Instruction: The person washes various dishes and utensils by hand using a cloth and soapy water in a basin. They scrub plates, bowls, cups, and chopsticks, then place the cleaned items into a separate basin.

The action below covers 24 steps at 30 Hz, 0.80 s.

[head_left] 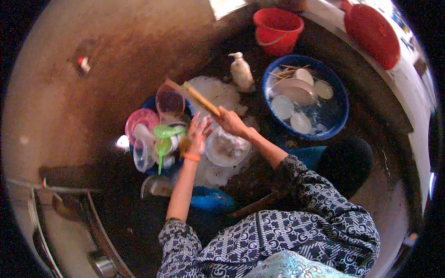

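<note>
My right hand [230, 122] is closed around the lower end of a few long tan chopsticks [202, 99], which slant up to the left and are slightly blurred. Beside it, my left hand [199, 134] has its fingers apart, with suds on it and an orange band at the wrist. Under my hands stands a clear bowl [227, 147] of foamy water. Left of my left hand, a blue basin [160, 167] is piled with a pink basket [140, 121], a pinkish clear container [170, 101], a green ladle [163, 142] and clear plastic vessels.
A blue tub [342, 118] on the right holds water, pale dishes and several thin sticks. Behind stand a white pump bottle [241, 72] and a red bucket [277, 34]. A red round lid or basin [372, 34] rests on the ledge. Suds [211, 92] cover the floor around the bowl.
</note>
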Motion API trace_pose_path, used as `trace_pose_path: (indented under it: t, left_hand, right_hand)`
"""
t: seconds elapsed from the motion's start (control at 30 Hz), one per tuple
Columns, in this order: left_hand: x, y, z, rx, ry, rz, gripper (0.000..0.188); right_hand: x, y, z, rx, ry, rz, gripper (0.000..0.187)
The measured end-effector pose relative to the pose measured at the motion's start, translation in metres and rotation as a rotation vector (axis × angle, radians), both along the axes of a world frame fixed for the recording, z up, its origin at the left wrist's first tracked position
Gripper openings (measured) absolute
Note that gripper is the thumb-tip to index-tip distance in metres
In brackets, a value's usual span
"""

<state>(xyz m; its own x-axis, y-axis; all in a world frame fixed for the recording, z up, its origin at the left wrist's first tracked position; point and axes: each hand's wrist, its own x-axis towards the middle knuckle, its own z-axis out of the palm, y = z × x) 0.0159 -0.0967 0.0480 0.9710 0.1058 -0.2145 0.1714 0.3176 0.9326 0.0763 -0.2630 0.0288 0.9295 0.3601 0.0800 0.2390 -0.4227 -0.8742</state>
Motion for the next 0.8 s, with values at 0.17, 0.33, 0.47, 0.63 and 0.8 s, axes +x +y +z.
trace_pose_path:
  t: [0.17,0.33,0.47,0.63,0.8]
  left_hand:
    - [0.001,0.012,-0.006,-0.209,0.151,0.361,0.025]
    - [0.009,0.058,0.004,-0.340,-0.089,0.509,0.016]
    - [0.010,0.033,0.010,-0.155,-0.131,0.476,0.014]
    - [-0.016,-0.033,-0.019,-0.032,0.012,0.319,0.019]
    - [-0.032,-0.011,-0.012,-0.138,0.168,0.285,0.011]
  right_hand:
    - [-0.063,0.026,0.000,0.236,0.032,0.320,0.044]
    - [-0.061,0.030,-0.023,0.585,0.637,0.106,0.062]
    - [-0.065,0.058,-0.032,1.083,1.067,-0.201,0.066]
    - [-0.050,0.077,-0.051,1.212,0.995,-0.079,0.064]
    - [-0.044,0.016,-0.118,-0.559,-0.251,-0.290,0.039]
